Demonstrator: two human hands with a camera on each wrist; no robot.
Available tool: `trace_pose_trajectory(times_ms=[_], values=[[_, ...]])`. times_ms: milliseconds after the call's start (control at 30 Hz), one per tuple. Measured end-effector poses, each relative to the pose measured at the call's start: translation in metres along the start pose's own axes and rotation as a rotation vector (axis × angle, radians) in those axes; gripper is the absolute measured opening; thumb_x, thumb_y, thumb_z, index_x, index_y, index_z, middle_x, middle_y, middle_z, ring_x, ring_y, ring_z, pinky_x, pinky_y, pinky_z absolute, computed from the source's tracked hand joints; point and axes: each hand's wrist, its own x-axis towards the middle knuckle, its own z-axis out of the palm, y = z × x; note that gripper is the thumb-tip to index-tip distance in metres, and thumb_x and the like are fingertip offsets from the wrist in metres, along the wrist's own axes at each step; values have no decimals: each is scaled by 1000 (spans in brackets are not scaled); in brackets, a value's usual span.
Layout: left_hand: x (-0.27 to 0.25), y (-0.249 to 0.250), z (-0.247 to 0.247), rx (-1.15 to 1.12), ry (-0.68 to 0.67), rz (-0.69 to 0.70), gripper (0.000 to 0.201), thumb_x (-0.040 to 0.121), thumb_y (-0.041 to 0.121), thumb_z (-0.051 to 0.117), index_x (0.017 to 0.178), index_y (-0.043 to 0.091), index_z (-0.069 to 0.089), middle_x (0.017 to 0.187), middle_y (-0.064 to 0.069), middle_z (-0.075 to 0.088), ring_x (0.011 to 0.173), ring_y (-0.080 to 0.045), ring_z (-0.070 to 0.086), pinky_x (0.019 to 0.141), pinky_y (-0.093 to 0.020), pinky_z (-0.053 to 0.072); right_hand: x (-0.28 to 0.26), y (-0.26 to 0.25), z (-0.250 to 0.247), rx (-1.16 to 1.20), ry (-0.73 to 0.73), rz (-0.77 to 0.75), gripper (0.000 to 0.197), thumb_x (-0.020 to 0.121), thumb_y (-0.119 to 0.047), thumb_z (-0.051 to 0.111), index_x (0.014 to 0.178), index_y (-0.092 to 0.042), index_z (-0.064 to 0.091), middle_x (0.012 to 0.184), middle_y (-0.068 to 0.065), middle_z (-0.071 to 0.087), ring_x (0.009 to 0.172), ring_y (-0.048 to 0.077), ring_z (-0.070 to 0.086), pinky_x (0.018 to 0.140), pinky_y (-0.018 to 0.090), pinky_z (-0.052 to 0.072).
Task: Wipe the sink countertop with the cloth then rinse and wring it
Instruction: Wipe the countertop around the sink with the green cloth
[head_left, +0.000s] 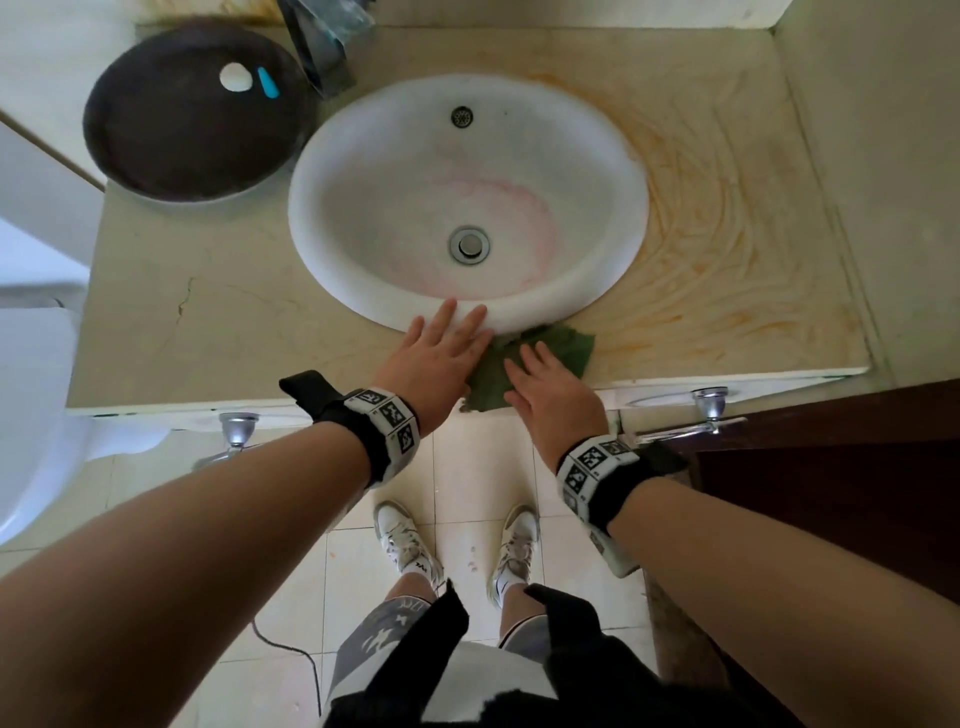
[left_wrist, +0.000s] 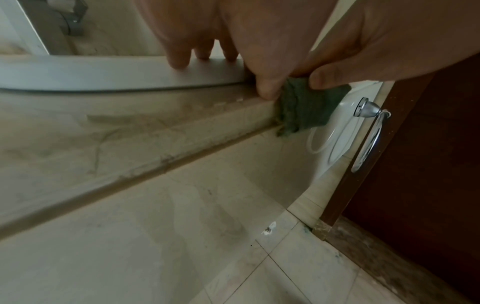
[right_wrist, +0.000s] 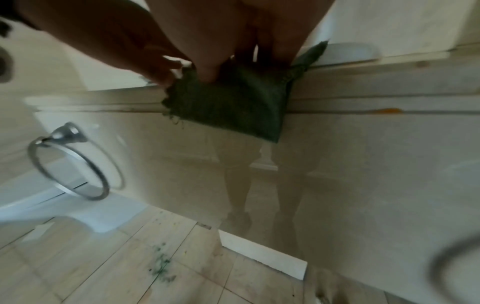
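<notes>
Currently your right hand lies flat on the green cloth, fingers straight and pressing, thumb at the counter edge. Your left hand is also flat, fingers relaxed and reaching onto the sink rim, its thumb side touching the cloth; nothing is grasped by either hand.

Cloth position: front strip of the countertop, just below the sink rim, with one corner hanging over the front edge, as both wrist views show.

Risks, as judgement:
- Overhang could let the cloth slide off to the floor if your palm lifts.
- Orange smears on the countertop's right side look merely spread about; a loaded cloth would redistribute them.
- A leftward sweep could knock the dark tray.

Count: one cloth, one sink, two hands, one tray bearing two small items, two towel rings.
</notes>
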Motion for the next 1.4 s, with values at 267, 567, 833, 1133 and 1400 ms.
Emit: trace_pose_trajectory(times_ms=[267, 567, 833, 1133, 1400], values=[[4, 0, 5, 25, -5, 20, 73, 98, 33, 45, 154, 22, -2, 161, 2, -10, 148, -30, -9, 118, -47, 4, 3, 51, -12, 20, -25, 169, 40, 99, -25, 49, 137, -12, 51, 147, 8, 44, 141, 24, 34, 114, 34, 30], [22, 3, -9, -11, -36, 11, 95, 89, 49, 58, 153, 23, -7, 161, 5, -9, 148, -27, -4, 120, -46, 5, 1, 48, -36, 176, 72, 429, 63, 93, -38, 56, 148, -19, 33, 156, -2, 28, 146, 12, 21, 116, 31, 26], [26, 5, -12, -6, -41, 21, 99, 86, 50, 61, 153, 23, -7, 161, 5, -9, 148, -28, -2, 120, -46, 7, 27, 35, -20, 112, -34, 610, 66, 99, -40, 43, 150, -5, 22, 159, 11, 17, 148, 24, 9, 121, 34, 13], [42, 20, -21, -21, -68, 46, 104, 85, 51, 62, 153, 19, -10, 161, 4, -12, 149, -26, -5, 120, -48, 9, -3, 95, -45, -30, -171, 452, 67, 100, -43, 35, 152, -7, 14, 161, 8, 8, 149, 21, 3, 120, 30, 6], [62, 45, -20, -92, -40, 25, 106, 81, 62, 59, 153, 17, -6, 162, 1, -9, 149, -26, -3, 121, -44, 8, 11, 38, -18, -49, -185, 312, 70, 97, -44, 39, 152, -6, 16, 161, 11, 10, 149, 24, 5, 122, 35, 4]])
